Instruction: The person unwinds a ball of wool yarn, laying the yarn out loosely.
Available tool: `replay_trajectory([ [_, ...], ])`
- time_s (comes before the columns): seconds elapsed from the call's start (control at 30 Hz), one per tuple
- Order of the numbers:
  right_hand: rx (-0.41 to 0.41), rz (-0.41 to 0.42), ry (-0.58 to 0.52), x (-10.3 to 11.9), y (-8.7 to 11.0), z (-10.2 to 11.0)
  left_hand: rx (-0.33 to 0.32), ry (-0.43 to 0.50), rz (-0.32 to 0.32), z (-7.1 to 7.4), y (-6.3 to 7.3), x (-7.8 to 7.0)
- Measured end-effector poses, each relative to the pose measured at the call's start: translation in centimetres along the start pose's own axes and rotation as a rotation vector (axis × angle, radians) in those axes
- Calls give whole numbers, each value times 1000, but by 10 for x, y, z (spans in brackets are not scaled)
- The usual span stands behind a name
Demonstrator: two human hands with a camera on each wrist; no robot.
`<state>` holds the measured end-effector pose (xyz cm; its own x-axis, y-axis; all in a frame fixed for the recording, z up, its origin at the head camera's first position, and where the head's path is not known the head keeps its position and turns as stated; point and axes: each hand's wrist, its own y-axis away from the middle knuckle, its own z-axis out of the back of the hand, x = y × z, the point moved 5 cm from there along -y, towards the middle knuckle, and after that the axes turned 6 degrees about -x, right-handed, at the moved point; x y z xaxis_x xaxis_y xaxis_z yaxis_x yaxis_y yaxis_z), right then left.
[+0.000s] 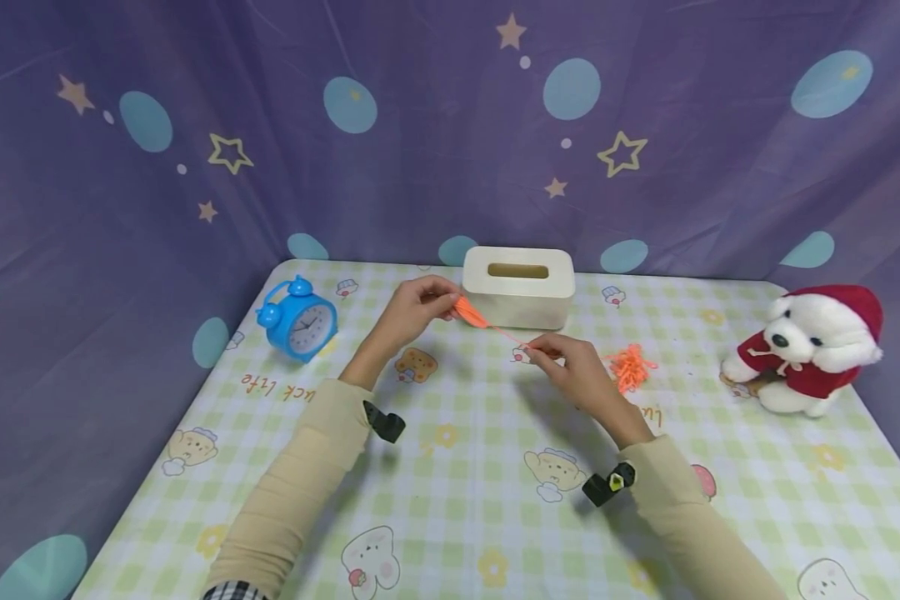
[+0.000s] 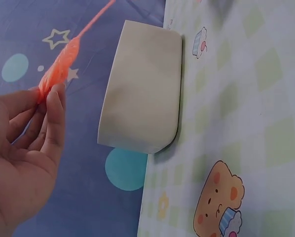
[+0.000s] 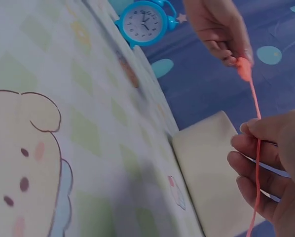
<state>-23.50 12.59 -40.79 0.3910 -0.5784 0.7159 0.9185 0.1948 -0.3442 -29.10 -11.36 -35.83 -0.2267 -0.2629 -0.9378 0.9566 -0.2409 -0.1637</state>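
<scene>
Between thumb and fingertips, my left hand (image 1: 418, 310) pinches a small bundle of orange yarn (image 1: 470, 312), held up in front of the tissue box. A single strand (image 1: 507, 336) runs taut from the bundle to my right hand (image 1: 570, 367), whose thumb and index finger pinch it. In the right wrist view the strand's tail (image 3: 257, 182) hangs down past the other fingers. A loose tangle of orange yarn (image 1: 631, 368) lies on the table just right of my right hand.
A cream tissue box (image 1: 518, 287) stands behind the hands at the table's back. To the left is a blue alarm clock (image 1: 300, 321); a white plush dog (image 1: 806, 350) in red sits at the right. The checked tablecloth (image 1: 450, 500) spreads below, with a purple curtain (image 1: 450, 167) behind.
</scene>
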Motion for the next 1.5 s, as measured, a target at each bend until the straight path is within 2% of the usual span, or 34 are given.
replay_trajectory([
  [0.1,-31,-14,-3,2,4,9,-20,-2,6,2,0,1],
  [0.23,-85,13,-3,1,7,20,-30,6,26,2,0,3],
  [0.43,-142,28,5,-5,10,32,-44,4,12,4,0,2],
  [0.6,-231,13,23,-14,14,49,-48,12,12,4,0,3],
  [0.8,-331,-48,5,-28,22,73,-54,28,59,7,1,1],
  [1.0,-409,-133,18,-40,30,95,-58,21,61,8,8,-17],
  [1.23,-501,-176,-16,-48,38,111,-74,19,56,10,-1,5],
  [1.4,-530,-184,-56,-48,42,116,-89,14,38,9,-1,8],
  [1.5,-555,-176,-74,-39,45,120,-100,17,38,9,-1,8],
])
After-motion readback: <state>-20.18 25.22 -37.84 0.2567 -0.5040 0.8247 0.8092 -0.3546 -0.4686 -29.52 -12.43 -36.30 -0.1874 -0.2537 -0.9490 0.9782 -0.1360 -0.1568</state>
